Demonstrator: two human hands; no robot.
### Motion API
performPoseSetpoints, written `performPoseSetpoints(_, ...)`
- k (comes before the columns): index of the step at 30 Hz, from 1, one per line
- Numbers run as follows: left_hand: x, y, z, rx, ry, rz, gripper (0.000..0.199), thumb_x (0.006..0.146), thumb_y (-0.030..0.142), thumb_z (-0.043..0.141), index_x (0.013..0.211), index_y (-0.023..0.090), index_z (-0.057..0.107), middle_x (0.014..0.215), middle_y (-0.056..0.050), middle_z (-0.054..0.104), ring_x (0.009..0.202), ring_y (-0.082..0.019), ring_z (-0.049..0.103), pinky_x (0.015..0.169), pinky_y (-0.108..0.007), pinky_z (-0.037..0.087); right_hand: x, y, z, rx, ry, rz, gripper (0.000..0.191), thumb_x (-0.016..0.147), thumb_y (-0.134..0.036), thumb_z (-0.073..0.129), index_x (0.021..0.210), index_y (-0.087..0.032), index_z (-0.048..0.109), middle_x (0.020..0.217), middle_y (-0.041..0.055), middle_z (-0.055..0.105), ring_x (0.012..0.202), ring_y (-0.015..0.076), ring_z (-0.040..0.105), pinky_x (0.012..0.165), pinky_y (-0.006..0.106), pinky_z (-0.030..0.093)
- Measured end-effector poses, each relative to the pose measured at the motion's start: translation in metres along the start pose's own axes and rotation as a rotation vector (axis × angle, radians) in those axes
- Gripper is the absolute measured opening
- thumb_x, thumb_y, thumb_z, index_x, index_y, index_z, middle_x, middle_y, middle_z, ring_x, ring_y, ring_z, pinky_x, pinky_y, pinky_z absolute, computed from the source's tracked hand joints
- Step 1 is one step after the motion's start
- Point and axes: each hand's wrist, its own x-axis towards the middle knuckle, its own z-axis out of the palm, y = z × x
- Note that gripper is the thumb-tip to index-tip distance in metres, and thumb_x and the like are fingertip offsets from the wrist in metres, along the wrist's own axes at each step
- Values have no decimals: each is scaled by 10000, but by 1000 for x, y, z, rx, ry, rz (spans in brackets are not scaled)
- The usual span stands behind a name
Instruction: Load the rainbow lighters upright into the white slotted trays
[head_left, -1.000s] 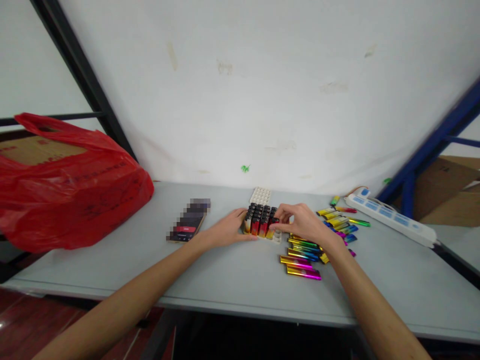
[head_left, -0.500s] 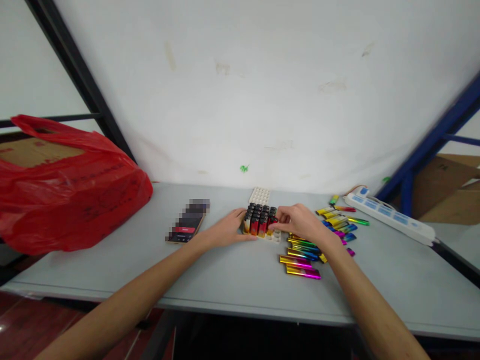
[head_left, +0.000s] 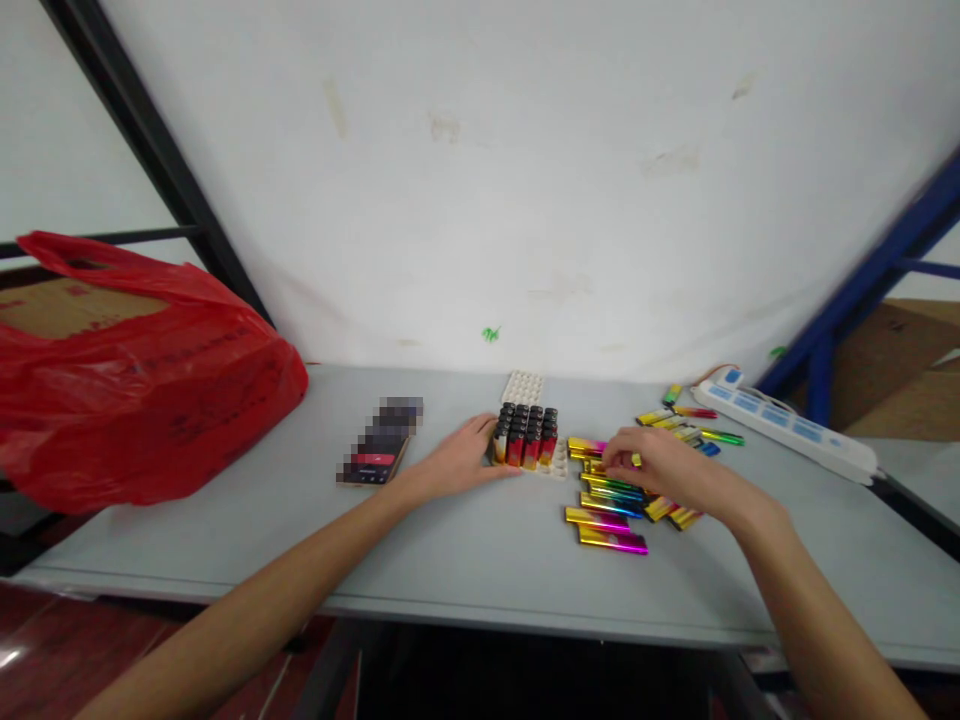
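Upright lighters with black tops and red, yellow and orange bodies stand in rows on a white studded tray. My left hand is curled round their left side, with the thumb along the front. To the right, my right hand is over loose shiny lighters, its fingers pinched together. A small yellow end shows between these fingers, seemingly of a lighter; the rest is hidden. The loose lighters lie flat, in gold, purple, blue and green.
A second stretch of white studded tray lies behind the rows. A phone lies on the grey table at left. A red plastic bag stands further left. A white power strip runs along the right, near a blue frame post.
My right hand has left the upright rows and moved right, over the loose lighters. My left hand keeps its place beside the rows. The view has shifted slightly.
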Motion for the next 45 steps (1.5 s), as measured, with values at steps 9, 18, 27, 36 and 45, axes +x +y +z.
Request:
performPoseSetpoints(9, 2, 0, 5, 40, 47, 8, 816, 959, 757, 758, 1531, 190, 624, 1581, -196, 624, 1524, -402, 566, 1339, -541, 444, -27, 12, 19, -155, 22, 30, 148, 1039, -218, 685, 1035, -237, 832, 1114, 106, 781, 1016, 273, 772, 919, 374, 600)
performPoseSetpoints(18, 10, -3, 10, 90, 82, 22, 698, 993, 739, 719, 1445, 210, 659, 1495, -184, 669, 1488, -394, 579, 1313, -549, 467, -22, 16, 33, -288, 101, -57, 134, 1013, -222, 739, 1113, -217, 826, 1183, 137, 787, 1078, 312, 789, 988, 446, 643)
performPoseSetpoints(27, 27, -13, 12, 158, 91, -25, 722, 924, 786, 770, 1345, 203, 694, 1406, -188, 675, 1381, -411, 598, 1234, -573, 503, -16, 23, 22, 22, 257, -16, 369, 1149, -465, 479, 1159, -214, 750, 1067, 129, 809, 942, 286, 767, 910, 447, 619)
performPoseSetpoints(36, 40, -19, 9, 143, 106, -33, 842, 860, 883, 761, 1318, 177, 739, 1301, -181, 705, 1252, -412, 626, 1151, -560, 532, 50, 11, -9, 711, 657, 17, 588, 817, -791, 839, 967, -241, 697, 797, -2, 625, 780, 200, 627, 748, 340, 549)
performPoseSetpoints(45, 37, -20, 12, 144, 108, -35, 836, 879, 836, 790, 1376, 168, 706, 1308, -178, 691, 1279, -401, 615, 1176, -564, 512, 81, -14, 30, 1071, 404, -19, 644, 840, -835, 780, 1064, -317, 472, 629, -122, 443, 541, 139, 463, 511, 255, 458)
